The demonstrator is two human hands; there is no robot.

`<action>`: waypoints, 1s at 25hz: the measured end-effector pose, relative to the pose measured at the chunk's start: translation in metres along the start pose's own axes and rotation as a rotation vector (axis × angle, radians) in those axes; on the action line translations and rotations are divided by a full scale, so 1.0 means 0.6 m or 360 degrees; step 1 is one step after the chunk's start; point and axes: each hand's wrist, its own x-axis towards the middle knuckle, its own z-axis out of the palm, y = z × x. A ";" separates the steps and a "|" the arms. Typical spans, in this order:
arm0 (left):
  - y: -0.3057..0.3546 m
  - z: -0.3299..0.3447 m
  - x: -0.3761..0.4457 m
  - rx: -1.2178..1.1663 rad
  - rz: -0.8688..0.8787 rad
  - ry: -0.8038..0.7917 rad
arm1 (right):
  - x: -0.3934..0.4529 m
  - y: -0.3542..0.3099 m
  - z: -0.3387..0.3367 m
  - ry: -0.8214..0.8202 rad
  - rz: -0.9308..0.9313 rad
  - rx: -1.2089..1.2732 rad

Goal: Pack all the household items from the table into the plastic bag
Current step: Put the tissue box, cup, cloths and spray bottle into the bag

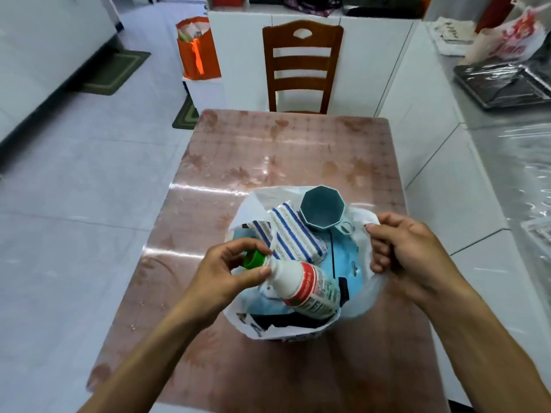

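Head view: a white bottle (301, 286) is pinched at its green-capped neck by the left hand (235, 269) and lies tilted in the plastic bag (362, 296), whose rim is gripped by the right hand (408, 248). Beyond that pinch, striped cloths (293, 234) and a teal cup (322, 207) are already packed. No loose items are seen on the table (283, 150), so packing is judged nearly done.

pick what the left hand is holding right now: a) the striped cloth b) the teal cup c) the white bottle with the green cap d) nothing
c: the left hand grips the white bottle at its neck by the green cap, lowering it into the plastic bag, while the teal cup and striped cloth lie untouched inside.
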 end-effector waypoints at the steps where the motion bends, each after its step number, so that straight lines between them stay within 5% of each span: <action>1: -0.015 0.012 -0.004 -0.0195 -0.0052 0.0058 | 0.000 0.001 0.007 -0.0027 -0.0001 0.0018; 4: -0.029 0.064 0.017 -0.0423 0.0004 0.0150 | 0.007 -0.004 0.024 -0.0048 -0.0001 0.0064; 10: -0.040 0.074 0.066 0.1146 0.0500 0.0295 | 0.009 -0.007 0.015 -0.0008 -0.0020 -0.0015; 13: -0.050 0.041 0.046 0.1602 0.0250 0.0704 | 0.010 -0.006 0.022 0.0005 -0.0044 -0.0093; 15: -0.039 0.017 0.046 0.1443 0.0060 0.0831 | 0.010 -0.005 0.028 0.0014 -0.0086 -0.0113; 18: -0.013 -0.013 0.052 0.1133 -0.0026 0.0462 | 0.012 -0.007 0.042 0.0043 -0.0122 -0.0088; 20: -0.011 -0.010 0.053 0.1628 -0.0050 -0.0083 | 0.015 -0.008 0.043 0.0091 -0.0123 -0.0084; 22: -0.020 -0.007 0.039 0.2092 -0.0105 -0.0243 | 0.016 -0.010 0.042 0.0125 -0.0152 -0.0084; 23: -0.021 -0.010 0.040 0.1989 -0.0130 -0.0153 | 0.016 -0.008 0.041 0.0138 -0.0166 -0.0093; 25: 0.002 -0.028 0.052 0.1015 -0.0326 0.0237 | 0.018 -0.002 0.041 0.0173 -0.0200 -0.0108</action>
